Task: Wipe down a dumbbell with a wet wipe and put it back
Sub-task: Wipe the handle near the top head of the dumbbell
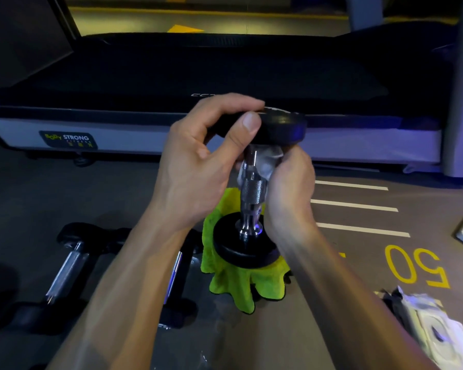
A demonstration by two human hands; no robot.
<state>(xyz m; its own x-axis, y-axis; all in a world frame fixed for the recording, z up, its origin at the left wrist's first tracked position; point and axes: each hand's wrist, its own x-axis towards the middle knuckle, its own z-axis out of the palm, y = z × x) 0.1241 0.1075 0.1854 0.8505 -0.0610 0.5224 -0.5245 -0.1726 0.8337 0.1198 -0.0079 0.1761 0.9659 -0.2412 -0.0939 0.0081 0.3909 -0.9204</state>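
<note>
A person is standing a dumbbell (251,198) on end on a green cloth (241,284) spread over the gym floor (145,188), wiping it midway through the job. The left hand (198,166) is steadying the upper weight head, thumb and fingers (247,124) clamped on its rim, while the right hand (289,188) is wrapping a wet wipe (267,161) around the top of the knurled steel handle, its fingers curled tight around wipe and bar. The cleaning appears to be well under way but unfinished: the lower handle and the bottom head are showing no wipe on them, and the return is not yet done. Other dumbbells (72,265) are lying just to the left, the likely resting place. An opened wipe packet (436,332) is sitting at lower right.
</note>
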